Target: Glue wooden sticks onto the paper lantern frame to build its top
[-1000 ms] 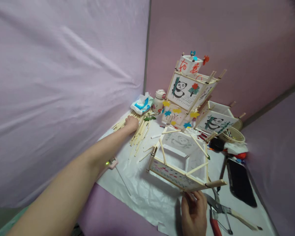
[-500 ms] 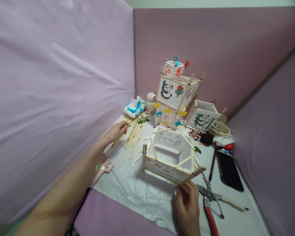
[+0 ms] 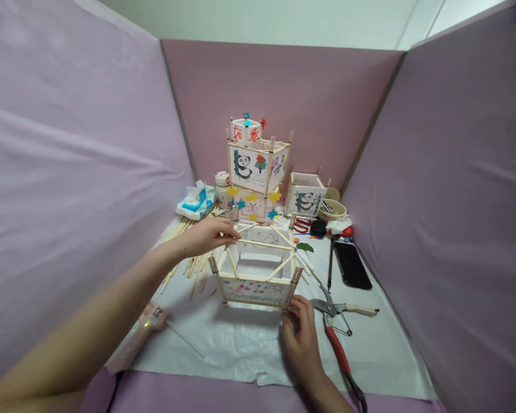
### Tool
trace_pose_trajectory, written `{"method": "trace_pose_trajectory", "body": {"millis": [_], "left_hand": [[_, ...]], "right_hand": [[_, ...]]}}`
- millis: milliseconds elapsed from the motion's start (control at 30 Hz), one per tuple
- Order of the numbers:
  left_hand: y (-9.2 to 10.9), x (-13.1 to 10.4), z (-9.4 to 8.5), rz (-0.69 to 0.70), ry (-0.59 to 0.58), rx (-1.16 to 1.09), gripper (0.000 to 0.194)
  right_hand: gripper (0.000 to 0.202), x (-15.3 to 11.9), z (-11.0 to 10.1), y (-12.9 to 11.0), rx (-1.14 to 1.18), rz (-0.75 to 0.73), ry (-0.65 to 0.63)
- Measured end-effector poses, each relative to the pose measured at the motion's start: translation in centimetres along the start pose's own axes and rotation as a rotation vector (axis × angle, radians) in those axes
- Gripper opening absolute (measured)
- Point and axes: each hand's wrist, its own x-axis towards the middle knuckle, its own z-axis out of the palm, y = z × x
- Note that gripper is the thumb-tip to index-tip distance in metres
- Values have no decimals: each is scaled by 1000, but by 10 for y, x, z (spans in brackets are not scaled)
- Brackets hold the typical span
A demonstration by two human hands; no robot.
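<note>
A lantern-like box frame (image 3: 253, 301) of thin wooden sticks with drawn-on paper panels stands on the white sheet in front of me. Short sticks cross its top corners at a slant. My left hand (image 3: 212, 234) pinches the left end of a thin wooden stick (image 3: 264, 245), which spans the open top towards the right side. Whether the stick rests on the frame or hovers just above it, I cannot tell. At the frame's lower right corner, my right hand (image 3: 301, 338) has its curled fingers round the bottom of the corner post.
Behind rises a tiered panda lantern (image 3: 249, 166), with another panda box (image 3: 307, 195) beside it. Loose sticks (image 3: 193, 269) and tissues (image 3: 196, 199) lie left, a glue gun (image 3: 141, 330) front left. Pliers (image 3: 333, 310), a phone (image 3: 351, 265) and a leaf (image 3: 305, 247) lie right.
My left hand has moved from the loose stick pile to above the box frame, now with a stick in it. My right hand stays at the lower right corner. The view has turned right.
</note>
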Motion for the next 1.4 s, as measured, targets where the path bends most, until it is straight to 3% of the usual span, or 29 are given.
{"method": "trace_pose_trajectory", "body": {"millis": [433,900,1000,1133,1233,1400], "left_hand": [[-11,12,19,112,58,95,24],[-3,9,19,-8,57,121,31],[5,4,9,-93,146,84,32],[6,-11,1,-338,323,43,33],[-1,-20,6,-474,255,-54,34],[-8,-22,9,-568,82,-117,43]], "right_hand": [[37,2,-1,9,-13,-26,-1],[36,0,-2,8,-6,2,-18],[35,0,-1,4,2,8,-7],[32,1,-1,-2,38,22,2],[33,1,-1,-2,43,22,-4],[32,1,-1,1,23,23,-2]]}}
